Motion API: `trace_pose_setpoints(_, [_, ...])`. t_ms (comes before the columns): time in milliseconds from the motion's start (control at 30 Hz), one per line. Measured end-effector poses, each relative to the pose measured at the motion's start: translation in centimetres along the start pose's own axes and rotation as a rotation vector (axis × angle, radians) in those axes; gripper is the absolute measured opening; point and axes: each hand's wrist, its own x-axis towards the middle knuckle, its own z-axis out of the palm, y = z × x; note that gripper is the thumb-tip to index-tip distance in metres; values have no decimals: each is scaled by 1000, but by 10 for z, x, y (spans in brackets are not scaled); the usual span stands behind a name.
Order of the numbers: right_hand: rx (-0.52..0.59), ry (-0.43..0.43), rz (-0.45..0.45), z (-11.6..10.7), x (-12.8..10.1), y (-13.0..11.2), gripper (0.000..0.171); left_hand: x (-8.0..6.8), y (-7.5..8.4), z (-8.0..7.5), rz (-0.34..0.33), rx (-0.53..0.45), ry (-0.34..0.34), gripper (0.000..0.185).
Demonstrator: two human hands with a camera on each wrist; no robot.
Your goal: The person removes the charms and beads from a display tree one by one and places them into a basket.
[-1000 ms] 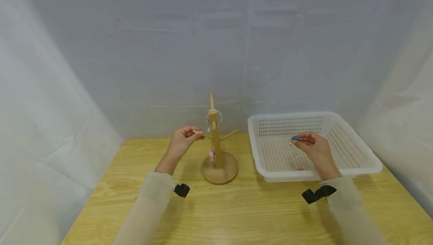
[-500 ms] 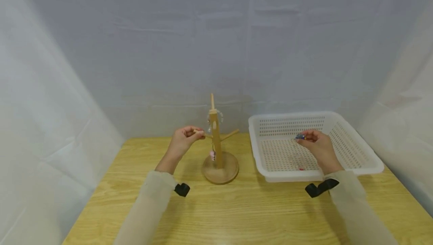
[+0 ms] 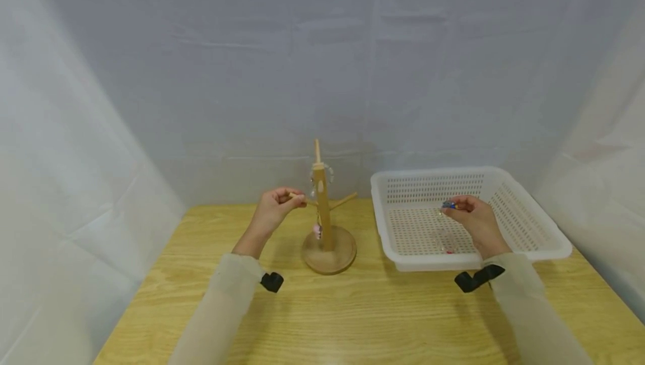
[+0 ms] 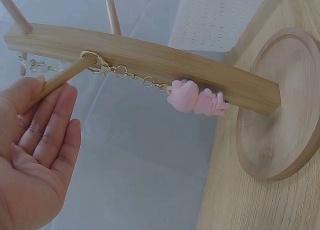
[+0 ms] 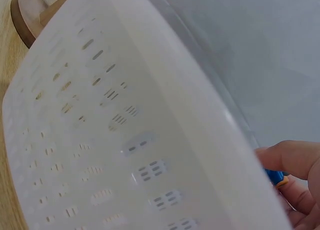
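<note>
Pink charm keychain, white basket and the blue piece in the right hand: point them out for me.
pink charm keychain [image 4: 195, 97], left wrist view, on the pink figure.
white basket [image 3: 554, 248], head view, on its right rim.
blue piece [image 3: 448, 205], head view, on the part showing past the fingertips.

I see the wooden peg stand [image 3: 322, 208] upright at frame centre, a pink charm [image 4: 194, 97] hanging by its chain from its left peg. A small blue charm [image 3: 447, 205] sits pinched above the white basket [image 3: 534, 242] at right.
</note>
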Motion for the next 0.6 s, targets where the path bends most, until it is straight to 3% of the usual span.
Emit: trace_pose_setpoints(600, [86,16,-30,-2,-3,0,38,1,-2,1,16,0,3,24])
